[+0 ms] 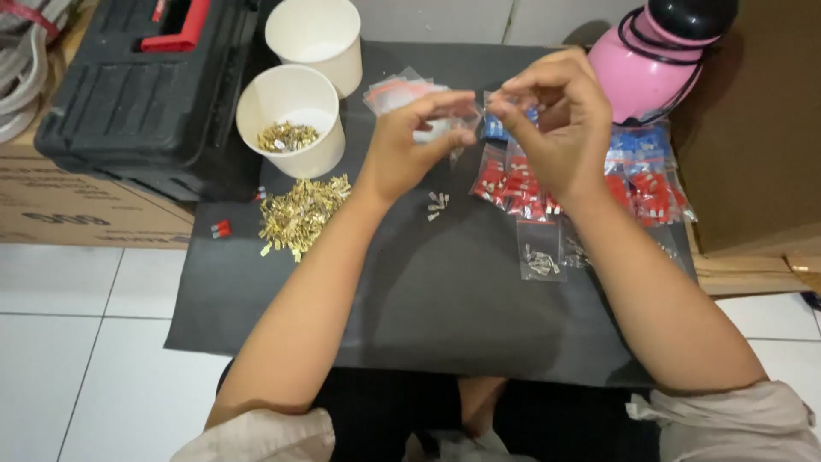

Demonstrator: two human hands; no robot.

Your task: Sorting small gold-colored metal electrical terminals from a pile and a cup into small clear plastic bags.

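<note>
Both hands' grip on clear bag (462,128)

I see a dark grey mat (445,291) under everything. On it lies a heap of shiny gold terminals (301,214), and more gold ones sit inside a white paper cup (291,120); a second white cup (315,38) stands behind it. Clear little bags hold red connectors (513,184) and blue connectors (637,145), while one clear bag (540,252) shows silver pieces. The toolbox (137,85) is black with a red handle. A pink bottle (641,73) wears a black cap. The floor tiles (77,342) look white.
</note>
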